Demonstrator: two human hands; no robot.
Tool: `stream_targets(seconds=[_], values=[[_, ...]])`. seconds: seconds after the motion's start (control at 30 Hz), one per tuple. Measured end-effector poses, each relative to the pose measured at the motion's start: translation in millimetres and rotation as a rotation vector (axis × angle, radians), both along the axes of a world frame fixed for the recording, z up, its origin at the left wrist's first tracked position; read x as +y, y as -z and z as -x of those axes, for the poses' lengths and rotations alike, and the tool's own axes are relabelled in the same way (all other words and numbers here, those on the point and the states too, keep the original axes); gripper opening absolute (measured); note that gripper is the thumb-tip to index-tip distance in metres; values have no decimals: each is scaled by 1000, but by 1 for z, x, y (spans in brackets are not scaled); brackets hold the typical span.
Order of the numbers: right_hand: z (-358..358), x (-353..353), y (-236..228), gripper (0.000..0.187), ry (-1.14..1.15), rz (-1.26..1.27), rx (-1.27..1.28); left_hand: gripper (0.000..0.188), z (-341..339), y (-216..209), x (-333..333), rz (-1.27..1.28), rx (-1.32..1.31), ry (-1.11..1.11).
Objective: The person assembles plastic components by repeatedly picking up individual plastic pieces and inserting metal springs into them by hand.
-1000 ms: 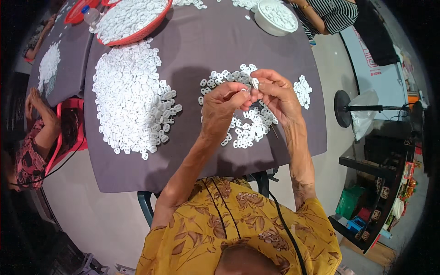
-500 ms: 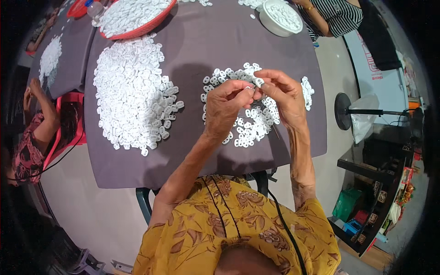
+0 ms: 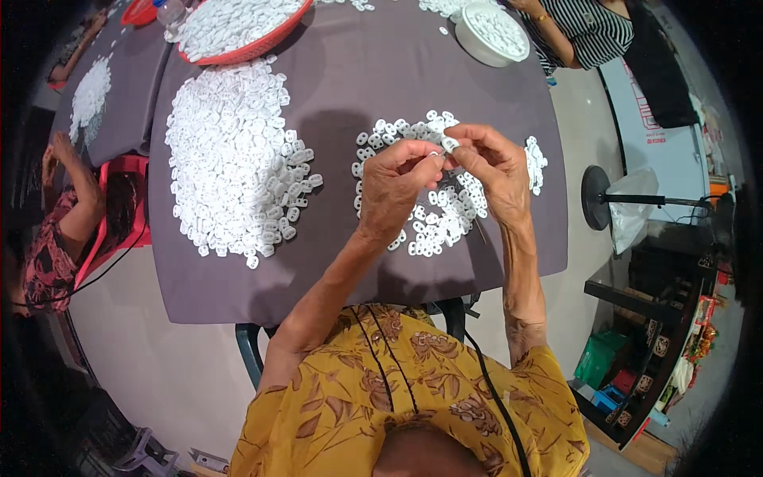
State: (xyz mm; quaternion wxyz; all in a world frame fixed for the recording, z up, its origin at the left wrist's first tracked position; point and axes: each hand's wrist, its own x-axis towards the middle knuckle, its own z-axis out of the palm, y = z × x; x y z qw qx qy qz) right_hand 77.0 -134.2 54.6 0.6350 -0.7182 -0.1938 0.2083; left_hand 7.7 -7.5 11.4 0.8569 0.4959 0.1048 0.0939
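Above the table, both of my hands meet with fingertips almost touching. My right hand (image 3: 499, 175) pinches a small white oval plastic piece (image 3: 450, 145) with dark marks or holes. My left hand (image 3: 388, 191) is closed, thumb against forefinger, on a tiny item too small to make out beside that piece. Under and around the hands lies a loose spread of similar white pieces (image 3: 441, 229), partly hidden by the fingers. Left of it is a large heap of white pieces (image 3: 226, 159).
A red basket (image 3: 258, 52) and a white tub (image 3: 491, 57), both full of white pieces, stand at the far side of the grey-covered table (image 3: 342, 87). A small cluster of pieces (image 3: 535, 165) lies near the right edge. Other people sit at left and far right.
The view has shifted very slightly. My hands keep nearly the same pose, with the white oval piece still pinched in the right one.
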Motion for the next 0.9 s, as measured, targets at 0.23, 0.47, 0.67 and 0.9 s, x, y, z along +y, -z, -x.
stream_targets(seconds=[0.23,0.47,0.67,0.9], values=[[0,0,4,20,-21,71,-143,10,0,0,-1,-64,12,-28],[-1,-2,4,18,-48,146,-245,10,0,2,-1,-72,-3,-33],[0,-3,6,17,-52,153,-279,10,0,2,-2,-72,28,-38],[1,-3,7,17,-64,184,-352,11,0,4,-3,-63,25,-43]])
